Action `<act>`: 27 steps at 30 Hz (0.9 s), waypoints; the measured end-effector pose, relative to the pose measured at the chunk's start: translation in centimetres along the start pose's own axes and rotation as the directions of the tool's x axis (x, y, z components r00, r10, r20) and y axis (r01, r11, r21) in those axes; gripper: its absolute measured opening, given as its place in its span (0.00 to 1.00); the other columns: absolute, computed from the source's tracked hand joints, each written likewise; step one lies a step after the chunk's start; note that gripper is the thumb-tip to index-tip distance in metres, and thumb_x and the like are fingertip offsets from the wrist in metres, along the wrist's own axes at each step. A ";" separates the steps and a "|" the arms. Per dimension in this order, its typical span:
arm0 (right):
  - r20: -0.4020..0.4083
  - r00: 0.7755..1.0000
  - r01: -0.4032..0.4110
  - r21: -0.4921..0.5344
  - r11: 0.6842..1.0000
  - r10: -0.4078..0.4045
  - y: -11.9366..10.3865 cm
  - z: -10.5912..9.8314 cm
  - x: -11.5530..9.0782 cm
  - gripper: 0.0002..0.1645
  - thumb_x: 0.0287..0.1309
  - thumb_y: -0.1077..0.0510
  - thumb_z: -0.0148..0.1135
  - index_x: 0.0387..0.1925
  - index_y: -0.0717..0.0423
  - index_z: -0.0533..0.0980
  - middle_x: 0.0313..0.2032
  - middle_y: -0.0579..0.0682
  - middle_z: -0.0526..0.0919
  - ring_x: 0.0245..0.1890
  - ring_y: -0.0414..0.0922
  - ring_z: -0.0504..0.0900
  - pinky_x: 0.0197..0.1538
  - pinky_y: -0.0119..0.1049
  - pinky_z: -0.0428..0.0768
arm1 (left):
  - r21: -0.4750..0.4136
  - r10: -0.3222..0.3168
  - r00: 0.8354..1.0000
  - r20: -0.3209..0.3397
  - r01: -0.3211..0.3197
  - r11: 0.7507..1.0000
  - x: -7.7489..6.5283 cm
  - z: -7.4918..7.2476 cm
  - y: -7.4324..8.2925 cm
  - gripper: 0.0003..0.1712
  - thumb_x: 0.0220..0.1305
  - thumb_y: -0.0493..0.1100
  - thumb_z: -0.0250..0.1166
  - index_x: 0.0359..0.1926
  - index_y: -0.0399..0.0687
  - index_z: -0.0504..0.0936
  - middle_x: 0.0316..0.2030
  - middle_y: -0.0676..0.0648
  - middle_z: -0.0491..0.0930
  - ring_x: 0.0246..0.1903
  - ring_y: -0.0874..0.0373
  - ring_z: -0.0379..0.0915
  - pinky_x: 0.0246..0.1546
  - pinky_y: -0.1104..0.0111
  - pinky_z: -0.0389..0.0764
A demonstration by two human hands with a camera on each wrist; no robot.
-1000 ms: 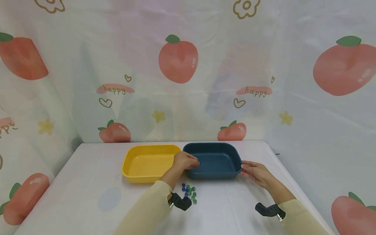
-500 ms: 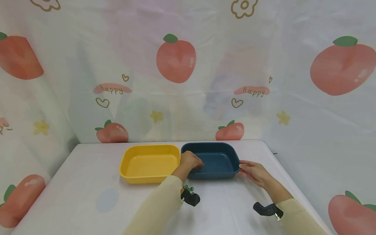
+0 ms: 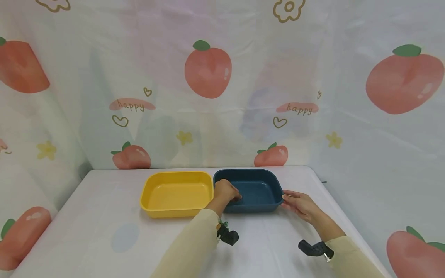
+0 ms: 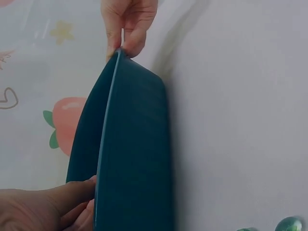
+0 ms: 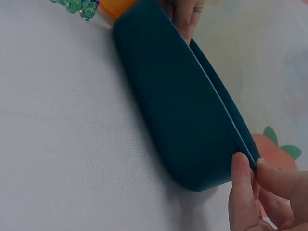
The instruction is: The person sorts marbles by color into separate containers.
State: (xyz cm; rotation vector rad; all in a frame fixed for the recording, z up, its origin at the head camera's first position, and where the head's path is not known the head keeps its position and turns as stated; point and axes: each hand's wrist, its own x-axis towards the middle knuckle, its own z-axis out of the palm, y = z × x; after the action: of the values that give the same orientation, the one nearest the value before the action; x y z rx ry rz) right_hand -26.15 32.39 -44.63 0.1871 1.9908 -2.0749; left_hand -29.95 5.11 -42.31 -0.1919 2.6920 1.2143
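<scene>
My left hand (image 3: 226, 191) reaches over the near left side of a dark blue tray (image 3: 259, 193), fingers bent down inside it. In the left wrist view the rim hides the fingertips of that hand (image 4: 53, 207), so I cannot tell whether they hold anything. At the tray's right end my right hand (image 3: 300, 205) pinches the rim, thumb on top and fingers against the outer wall, as the right wrist view shows. Green glass marbles (image 5: 74, 6) and a bit of blue lie on the cloth in front of the trays, mostly covered by the left wrist in the head view.
A yellow tray (image 3: 177, 213) stands on the left, side by side with the blue one. Both rest on a white-clothed table (image 3: 104, 193) near its back edge. Behind rises a curtain (image 3: 222, 131) printed with peaches.
My left hand has moved slightly right and deeper into the blue tray. Its wrist now covers most of the marbles. The right hand keeps its hold on the rim.
</scene>
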 end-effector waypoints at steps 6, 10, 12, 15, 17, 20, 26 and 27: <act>-0.020 1.000 -0.006 0.003 1.000 0.006 -0.1 0.2 0.0 0.35 0.70 0.68 0.51 0.70 0.78 0.50 0.42 0.51 0.84 0.41 0.41 0.86 0.47 0.33 0.85 | -0.175 -0.006 0.998 0.064 0.017 0.984 0.3 -0.5 -0.6 0.08 0.50 0.39 0.78 0.32 0.46 0.90 0.27 0.51 0.87 0.26 0.61 0.84 0.36 0.70 0.86; -0.017 1.000 -0.003 0.002 1.000 0.003 0.0 0.3 0.0 0.36 0.69 0.68 0.52 0.70 0.79 0.50 0.42 0.51 0.84 0.41 0.41 0.85 0.47 0.33 0.85 | -0.381 0.015 0.995 0.098 0.023 0.924 0.5 -1.1 -1.2 0.10 0.53 0.36 0.74 0.39 0.39 0.89 0.33 0.45 0.88 0.33 0.55 0.87 0.38 0.67 0.87; -0.021 1.000 -0.002 0.003 1.000 0.002 -0.1 0.2 0.0 0.35 0.69 0.68 0.52 0.70 0.79 0.50 0.41 0.50 0.84 0.40 0.40 0.85 0.47 0.32 0.85 | -0.454 0.044 0.993 0.106 0.009 0.891 0.1 -1.7 -1.7 0.12 0.55 0.36 0.73 0.41 0.37 0.88 0.35 0.43 0.88 0.35 0.54 0.87 0.37 0.67 0.87; -0.018 1.000 -0.003 0.003 1.000 0.003 0.0 0.2 0.0 0.35 0.70 0.68 0.51 0.70 0.79 0.50 0.40 0.49 0.84 0.40 0.40 0.85 0.46 0.32 0.85 | -0.529 0.087 0.987 0.135 -0.002 0.849 -1.0 -2.8 -2.5 0.14 0.58 0.38 0.71 0.45 0.36 0.86 0.39 0.42 0.88 0.37 0.53 0.87 0.38 0.69 0.86; -0.013 1.000 -0.002 -0.003 1.000 0.002 0.1 0.2 0.0 0.35 0.70 0.67 0.51 0.70 0.79 0.50 0.40 0.48 0.84 0.40 0.39 0.85 0.46 0.31 0.85 | -0.565 0.114 0.981 0.159 -0.004 0.825 -1.9 -3.5 -3.1 0.16 0.60 0.38 0.70 0.48 0.35 0.85 0.41 0.41 0.87 0.39 0.53 0.87 0.39 0.70 0.86; -0.002 1.000 -0.001 -0.015 1.000 0.001 0.1 0.1 0.1 0.36 0.70 0.66 0.52 0.70 0.78 0.49 0.41 0.49 0.84 0.40 0.39 0.85 0.47 0.31 0.85 | -0.591 0.136 0.974 0.180 -0.003 0.806 -3.3 -4.3 -4.0 0.19 0.61 0.39 0.69 0.51 0.34 0.83 0.40 0.41 0.87 0.39 0.53 0.87 0.40 0.70 0.86; -0.009 1.000 -0.006 -0.016 1.000 0.006 0.0 0.1 0.3 0.36 0.70 0.66 0.51 0.71 0.78 0.49 0.40 0.48 0.84 0.39 0.38 0.85 0.46 0.31 0.85 | -0.582 0.157 0.974 0.164 -0.033 0.813 -5.4 -5.4 -6.2 0.20 0.60 0.41 0.71 0.50 0.33 0.84 0.37 0.42 0.88 0.36 0.54 0.87 0.39 0.70 0.86; -0.010 1.000 -0.008 -0.013 1.000 0.008 0.0 0.1 0.3 0.36 0.70 0.66 0.51 0.71 0.78 0.49 0.40 0.48 0.84 0.38 0.38 0.85 0.46 0.31 0.85 | -0.579 0.149 0.976 0.160 -0.030 0.815 -5.7 -5.6 -6.5 0.19 0.60 0.41 0.71 0.49 0.34 0.84 0.37 0.42 0.88 0.36 0.54 0.87 0.39 0.70 0.86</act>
State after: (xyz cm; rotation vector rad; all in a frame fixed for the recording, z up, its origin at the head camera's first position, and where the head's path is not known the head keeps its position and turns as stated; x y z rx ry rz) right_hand -26.41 32.26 -44.73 0.2025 2.0052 -2.0595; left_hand -23.75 -3.14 -42.18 -0.0146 2.1099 1.9391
